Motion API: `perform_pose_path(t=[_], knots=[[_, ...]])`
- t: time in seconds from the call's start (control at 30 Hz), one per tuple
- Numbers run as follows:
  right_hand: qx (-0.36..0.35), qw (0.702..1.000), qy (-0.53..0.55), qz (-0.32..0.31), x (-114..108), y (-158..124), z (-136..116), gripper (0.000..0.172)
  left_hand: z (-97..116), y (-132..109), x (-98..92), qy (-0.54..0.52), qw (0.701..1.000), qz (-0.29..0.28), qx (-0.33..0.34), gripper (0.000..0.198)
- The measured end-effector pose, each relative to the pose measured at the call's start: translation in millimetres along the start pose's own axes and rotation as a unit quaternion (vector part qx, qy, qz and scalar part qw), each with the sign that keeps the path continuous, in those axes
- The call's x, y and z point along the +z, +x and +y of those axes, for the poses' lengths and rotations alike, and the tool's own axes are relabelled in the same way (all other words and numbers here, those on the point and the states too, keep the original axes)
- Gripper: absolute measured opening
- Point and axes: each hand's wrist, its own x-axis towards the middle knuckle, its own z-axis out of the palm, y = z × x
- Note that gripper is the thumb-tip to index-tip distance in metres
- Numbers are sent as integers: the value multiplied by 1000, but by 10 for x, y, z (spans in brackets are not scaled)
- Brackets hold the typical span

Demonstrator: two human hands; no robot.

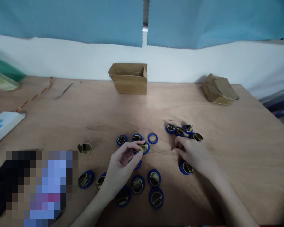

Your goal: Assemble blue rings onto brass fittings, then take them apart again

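My left hand [123,164] pinches a blue-rimmed brass disc [143,147] between thumb and fingers at the middle of the wooden table [97,113]. My right hand [191,153] lies curled on the table beside it, its fingers closed on a thin wire pin [174,154] that I can barely make out. Several more blue-rimmed discs lie around the hands: a cluster [183,130] above my right hand, one [186,167] under its wrist, and several [153,178] near the front. A bare blue ring [152,138] and a bare brass disc [84,148] lie apart.
An open cardboard box [129,78] stands at the back centre, and a flattened carton [219,90] at the back right. Tweezers [63,91], a red-yellow cord [35,96] and a white device [2,124] lie at the left. A blurred patch covers the lower left.
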Motion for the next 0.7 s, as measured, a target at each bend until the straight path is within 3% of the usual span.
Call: perform_pose_path(t=[0.13, 0.23, 0.37, 0.53, 0.7], knots=[[-126, 992, 22, 7, 11, 7, -25, 21, 5, 0, -5, 1, 1000, 2, 7, 4], [-172, 984, 45, 23, 36, 9, -53, 24, 1, -9, 7, -2, 1000, -2, 1, 3], [-153, 984, 79, 38, 51, -9, -60, 14, 3, -22, 28, -7, 1000, -7, -14, 4], [-128, 989, 73, -25, 25, -41, -73, 16, 0, -23, 41, -9, 1000, -10, -22, 4], [-141, 986, 81, -40, 77, -13, -49, 18, -23, -31, 42, -17, 999, -13, -26, 6]])
